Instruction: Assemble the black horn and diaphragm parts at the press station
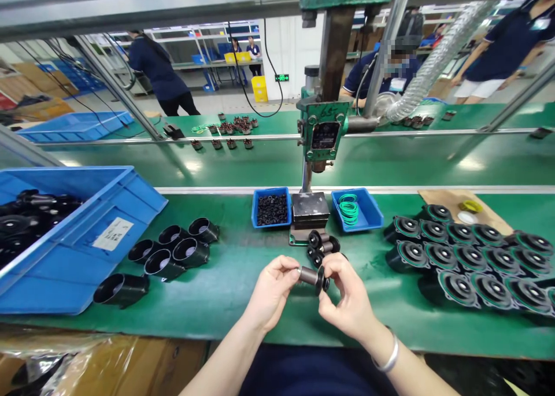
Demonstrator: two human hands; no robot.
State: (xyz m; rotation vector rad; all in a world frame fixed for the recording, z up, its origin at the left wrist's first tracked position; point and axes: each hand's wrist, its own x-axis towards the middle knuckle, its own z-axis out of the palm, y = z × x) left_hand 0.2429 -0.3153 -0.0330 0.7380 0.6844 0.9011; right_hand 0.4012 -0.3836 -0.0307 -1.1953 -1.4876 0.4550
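Sitting at the left end of your green bench (195,312), a large blue plastic crate (80,263) holds black parts. Beside it stand six black cylindrical cups (163,271), mouths tilted toward you. Next comes a small blue plastic tray (255,212) of small black rings (272,210). Your left hand (272,292) pinches, between thumb and fingers, the plain end of a brownish-grey cylindrical piece with a black disc (309,276); you have it lying sideways, above the bench and in front of the green metal press (327,131). Similar pieces (318,240) cluster just behind it. Your right hand (349,303) grasps its disc end with bent fingers. Further right are a second blue tray (369,212) with thin green rings (349,211), then rows of black round housings (446,254) edged in green.
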